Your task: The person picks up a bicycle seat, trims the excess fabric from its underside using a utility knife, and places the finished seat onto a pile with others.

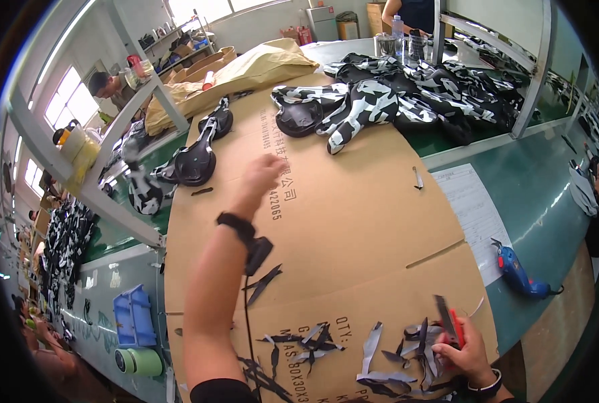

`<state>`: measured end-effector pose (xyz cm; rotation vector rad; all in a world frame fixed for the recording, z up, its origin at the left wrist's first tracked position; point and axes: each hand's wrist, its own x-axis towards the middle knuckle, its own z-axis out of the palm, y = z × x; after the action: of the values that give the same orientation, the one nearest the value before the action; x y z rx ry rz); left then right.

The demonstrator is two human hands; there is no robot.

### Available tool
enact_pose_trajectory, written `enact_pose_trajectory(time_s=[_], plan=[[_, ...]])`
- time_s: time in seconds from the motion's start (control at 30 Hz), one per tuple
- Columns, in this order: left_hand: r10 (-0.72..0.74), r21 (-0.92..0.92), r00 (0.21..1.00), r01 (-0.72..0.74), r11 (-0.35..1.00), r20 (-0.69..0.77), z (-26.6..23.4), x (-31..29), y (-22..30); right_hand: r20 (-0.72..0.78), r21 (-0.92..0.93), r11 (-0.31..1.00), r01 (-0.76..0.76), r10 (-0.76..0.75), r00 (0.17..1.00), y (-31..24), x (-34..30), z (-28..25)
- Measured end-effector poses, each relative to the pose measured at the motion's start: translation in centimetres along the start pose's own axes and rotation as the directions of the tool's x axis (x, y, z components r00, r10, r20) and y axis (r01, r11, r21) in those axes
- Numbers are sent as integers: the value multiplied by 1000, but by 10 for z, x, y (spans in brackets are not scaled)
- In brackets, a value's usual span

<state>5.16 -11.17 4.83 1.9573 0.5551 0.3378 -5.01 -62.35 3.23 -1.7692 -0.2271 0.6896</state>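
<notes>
My right hand (466, 349) is closed around a red utility knife (456, 328), its dark blade pointing up and away. Beneath it lie thin black and grey trimmed strips (424, 349) on a large cardboard sheet (353, 221). My left hand (262, 176) is over the middle of the sheet, fingers curled, with nothing visible in them. A black wrist strap with a small box (258, 255) and cable is on that arm. Black-and-white patterned pieces with rounded black ends (195, 164) lie to its left. A similar piece (144, 185), smeared by motion, is farther left.
More patterned pieces (373, 101) are heaped at the back right. Brown wrapping paper (246, 67) lies behind the cardboard. A blue electric cutter (518, 272) and a paper sheet (471, 215) sit on the right. At left are a metal post (111, 208), a blue bin (135, 316) and a green container (138, 361).
</notes>
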Motion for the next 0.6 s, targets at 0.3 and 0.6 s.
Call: enact_pose_trajectory(time_s=[0.3, 0.6], plan=[[300, 624, 946, -164, 764, -119, 143, 100, 1, -135, 292, 955, -47, 90, 987, 10, 15, -18], [25, -177, 998, -16, 984, 51, 73, -57, 89, -116, 326, 945, 4, 36, 993, 11, 9, -21]])
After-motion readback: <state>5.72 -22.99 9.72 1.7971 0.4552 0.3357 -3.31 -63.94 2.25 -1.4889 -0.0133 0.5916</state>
